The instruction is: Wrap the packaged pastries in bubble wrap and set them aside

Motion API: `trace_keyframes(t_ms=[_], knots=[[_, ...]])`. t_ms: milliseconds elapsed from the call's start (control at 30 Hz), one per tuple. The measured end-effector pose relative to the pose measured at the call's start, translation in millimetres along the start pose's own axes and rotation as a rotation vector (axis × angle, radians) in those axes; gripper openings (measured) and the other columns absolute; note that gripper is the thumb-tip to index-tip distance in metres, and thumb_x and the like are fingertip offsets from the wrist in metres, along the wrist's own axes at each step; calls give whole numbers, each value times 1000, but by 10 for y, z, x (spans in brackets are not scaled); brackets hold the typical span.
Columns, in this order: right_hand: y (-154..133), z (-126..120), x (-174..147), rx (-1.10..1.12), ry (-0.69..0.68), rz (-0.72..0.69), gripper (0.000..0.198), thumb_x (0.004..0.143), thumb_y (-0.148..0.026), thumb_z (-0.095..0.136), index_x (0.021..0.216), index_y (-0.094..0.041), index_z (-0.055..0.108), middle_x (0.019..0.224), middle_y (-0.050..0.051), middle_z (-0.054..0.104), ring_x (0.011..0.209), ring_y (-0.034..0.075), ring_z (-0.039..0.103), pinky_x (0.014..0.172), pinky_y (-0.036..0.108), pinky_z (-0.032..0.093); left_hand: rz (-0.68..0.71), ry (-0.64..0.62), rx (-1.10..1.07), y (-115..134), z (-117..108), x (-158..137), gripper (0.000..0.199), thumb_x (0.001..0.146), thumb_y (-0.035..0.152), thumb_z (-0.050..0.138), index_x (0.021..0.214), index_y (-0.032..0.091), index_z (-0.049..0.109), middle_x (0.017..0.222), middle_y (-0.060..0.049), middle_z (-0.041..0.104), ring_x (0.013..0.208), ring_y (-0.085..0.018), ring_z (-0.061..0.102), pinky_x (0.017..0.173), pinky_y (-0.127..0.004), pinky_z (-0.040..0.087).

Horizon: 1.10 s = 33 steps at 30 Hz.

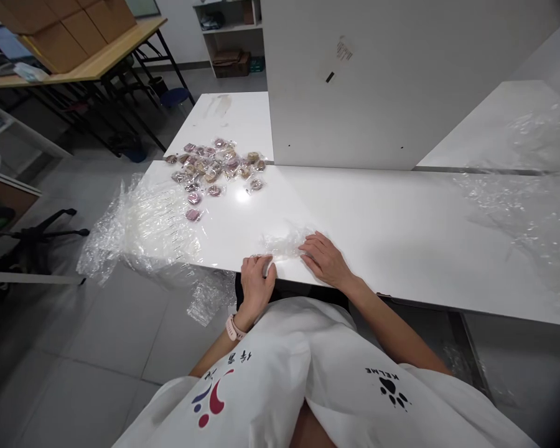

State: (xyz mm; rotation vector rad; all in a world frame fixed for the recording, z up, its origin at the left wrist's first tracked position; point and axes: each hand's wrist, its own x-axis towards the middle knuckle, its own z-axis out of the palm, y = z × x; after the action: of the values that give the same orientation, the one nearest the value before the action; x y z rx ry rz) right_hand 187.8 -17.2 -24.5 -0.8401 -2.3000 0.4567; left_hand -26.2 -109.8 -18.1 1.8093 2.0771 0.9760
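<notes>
Apparently my step is straightening the clear wrap point(285, 244), lying on the bench point(392, 230) between my left grip point(257, 283) and right grip point(325, 260) (from here I cannot tell whether either pinches it); the next move calls for light, even handling.

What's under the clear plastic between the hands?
White tabletop shows through the clear plastic; I can't make out any separate item there. Whatever lies directly beneath the left hand and right hand is covered.
</notes>
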Motion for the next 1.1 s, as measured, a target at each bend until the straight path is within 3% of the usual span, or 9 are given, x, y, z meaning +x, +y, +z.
trace_keyframes(t_ms=[133,267,367,467,633,733,867,967,1100], knots=[[-24,-56,-54,56,-6,-25,27,99,-27,42,110,-24,66,108,9,66,122,26,56,115,56,41,35,-252,-281,246,175,194,50,95,27,47,144,20,43,135,-12,60,121,-24,58,100,-42,51],[34,-64,-113,166,173,204,19,95,-30,47,98,-23,64,110,12,61,109,26,60,93,48,55,386,-426,-211,579,334,378,82,90,23,47,159,19,4,164,-15,25,151,-28,26,120,-49,33],[106,-91,-213,279,307,384,17,91,-39,56,92,-22,60,99,9,61,96,24,63,85,44,58,631,-472,3,734,440,497,85,87,20,49,160,19,4,166,-14,17,155,-29,11,124,-56,17],[98,-219,-363,404,305,460,21,93,-42,55,98,-22,60,100,8,64,97,22,65,87,41,58,715,-466,137,786,568,618,66,93,14,41,156,19,22,162,-14,31,152,-29,25,120,-53,27],[-34,-588,-474,19,451,498,30,94,-42,58,118,-25,61,131,14,58,127,30,53,105,51,48,654,-501,91,820,666,841,38,94,17,52,132,19,51,134,-13,61,122,-27,56,92,-39,52],[-49,-711,-371,51,171,404,67,82,-52,71,140,-28,49,152,12,44,143,36,36,116,59,33,517,-632,-173,889,595,957,29,94,34,61,119,20,61,105,-8,70,94,-22,61,75,-32,52],[-33,-711,-270,418,-130,526,88,80,-52,74,154,-37,29,137,6,60,118,29,62,99,49,52,211,-926,-598,1023,439,951,43,94,54,55,112,17,63,87,-3,67,65,-12,56,57,-24,47],[73,-698,-337,668,-93,670,72,83,-50,71,147,-35,43,122,4,68,101,25,68,85,42,58,150,-829,-584,1023,355,779,48,94,53,55,128,20,55,108,-8,67,82,-17,64,65,-28,54],[555,-841,-564,856,392,877,71,76,-56,75,139,-32,52,124,5,68,100,23,68,79,40,61,284,-305,-224,667,332,486,54,96,39,56,144,20,42,141,-16,53,131,-29,50,105,-48,46]])
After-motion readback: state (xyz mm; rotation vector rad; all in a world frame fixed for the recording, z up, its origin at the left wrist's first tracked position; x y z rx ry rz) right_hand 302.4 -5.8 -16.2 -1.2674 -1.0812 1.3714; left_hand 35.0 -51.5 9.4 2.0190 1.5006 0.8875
